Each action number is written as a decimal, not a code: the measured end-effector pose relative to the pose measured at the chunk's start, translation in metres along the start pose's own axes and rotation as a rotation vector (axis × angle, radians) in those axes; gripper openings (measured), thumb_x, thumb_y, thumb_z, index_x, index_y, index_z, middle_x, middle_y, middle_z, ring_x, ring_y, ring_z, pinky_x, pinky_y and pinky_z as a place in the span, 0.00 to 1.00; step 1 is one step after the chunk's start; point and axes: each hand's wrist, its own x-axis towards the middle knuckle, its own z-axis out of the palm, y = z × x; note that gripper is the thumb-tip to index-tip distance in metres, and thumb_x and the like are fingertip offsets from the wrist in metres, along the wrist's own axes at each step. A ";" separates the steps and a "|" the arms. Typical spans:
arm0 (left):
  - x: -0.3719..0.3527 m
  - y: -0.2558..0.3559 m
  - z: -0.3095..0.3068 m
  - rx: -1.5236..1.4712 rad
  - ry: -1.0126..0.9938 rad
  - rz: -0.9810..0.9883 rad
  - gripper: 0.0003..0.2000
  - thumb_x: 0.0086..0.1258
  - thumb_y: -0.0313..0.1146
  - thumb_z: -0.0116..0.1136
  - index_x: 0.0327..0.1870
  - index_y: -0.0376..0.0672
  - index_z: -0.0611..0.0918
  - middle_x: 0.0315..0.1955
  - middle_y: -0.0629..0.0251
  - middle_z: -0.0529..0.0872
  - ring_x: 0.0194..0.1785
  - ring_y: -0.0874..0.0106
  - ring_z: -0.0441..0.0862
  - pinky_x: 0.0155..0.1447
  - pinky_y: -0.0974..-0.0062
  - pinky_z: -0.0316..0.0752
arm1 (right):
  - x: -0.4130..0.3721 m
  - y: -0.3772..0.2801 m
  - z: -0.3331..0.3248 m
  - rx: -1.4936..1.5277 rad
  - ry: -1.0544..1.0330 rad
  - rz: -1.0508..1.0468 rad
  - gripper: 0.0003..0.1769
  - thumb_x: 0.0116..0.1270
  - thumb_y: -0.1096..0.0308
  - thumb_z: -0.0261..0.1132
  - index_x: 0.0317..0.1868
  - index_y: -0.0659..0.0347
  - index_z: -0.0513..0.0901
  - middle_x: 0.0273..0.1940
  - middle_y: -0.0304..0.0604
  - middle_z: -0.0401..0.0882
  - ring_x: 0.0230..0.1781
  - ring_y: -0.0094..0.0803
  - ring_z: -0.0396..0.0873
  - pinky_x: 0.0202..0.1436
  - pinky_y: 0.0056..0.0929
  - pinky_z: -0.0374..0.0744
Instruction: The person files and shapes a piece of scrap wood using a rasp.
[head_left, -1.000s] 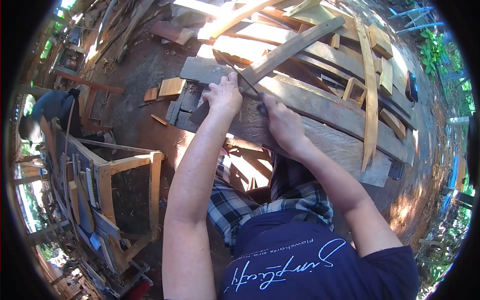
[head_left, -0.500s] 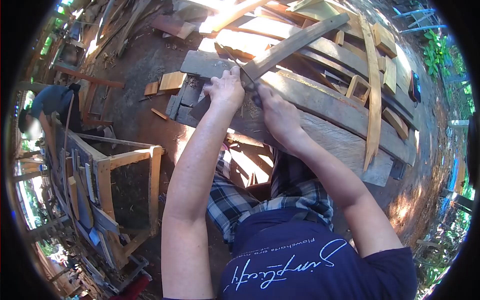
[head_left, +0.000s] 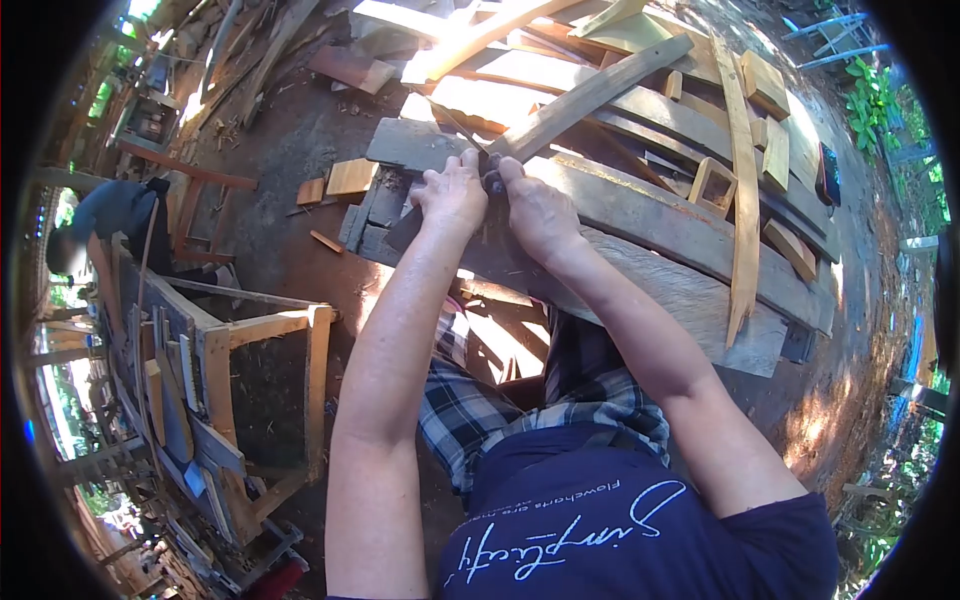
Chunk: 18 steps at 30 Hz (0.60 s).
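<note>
My right hand (head_left: 540, 208) is closed round the dark handle of what looks like a hand saw (head_left: 456, 122). Its thin blade shows edge-on and slants up and left, past the fingertips of my left hand. A long wooden board (head_left: 600, 92) lies diagonally over the planks, and the blade meets it close to my fingers. My left hand (head_left: 452, 196) presses on the board's near part with bent fingers, just left of the blade. Both hands are close together, and they hide the exact place where blade and wood touch.
Weathered planks (head_left: 660, 220) form the work surface. A narrow strip (head_left: 744, 200), a small wooden frame (head_left: 713, 186) and a phone-like dark object (head_left: 829, 175) lie on the right. Offcuts (head_left: 352, 177) lie at left. Beyond a wooden frame structure (head_left: 215, 380), another person (head_left: 110, 215) bends over.
My right hand has moved up and left along the saw's line, closer to my left hand, and less of the blade shows between them. The left hand stays on the board.
</note>
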 end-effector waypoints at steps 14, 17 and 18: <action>-0.005 0.001 -0.006 -0.040 -0.020 -0.006 0.20 0.74 0.45 0.47 0.62 0.49 0.66 0.58 0.60 0.73 0.63 0.51 0.69 0.56 0.36 0.67 | -0.038 0.014 -0.008 -0.030 0.092 -0.069 0.10 0.70 0.72 0.46 0.50 0.57 0.65 0.33 0.57 0.81 0.34 0.54 0.83 0.35 0.49 0.81; -0.001 0.000 -0.001 -0.046 -0.012 -0.012 0.19 0.74 0.45 0.47 0.62 0.50 0.66 0.58 0.61 0.73 0.63 0.51 0.69 0.56 0.36 0.67 | -0.054 0.014 -0.026 -0.121 -0.137 0.067 0.10 0.70 0.73 0.47 0.50 0.57 0.66 0.35 0.56 0.81 0.37 0.53 0.83 0.38 0.50 0.80; 0.000 0.000 0.001 -0.034 -0.010 -0.003 0.19 0.74 0.45 0.47 0.62 0.51 0.66 0.58 0.61 0.73 0.63 0.51 0.69 0.56 0.35 0.67 | -0.051 0.013 -0.023 -0.120 -0.139 0.073 0.10 0.70 0.73 0.47 0.50 0.57 0.66 0.35 0.56 0.81 0.37 0.53 0.83 0.38 0.50 0.80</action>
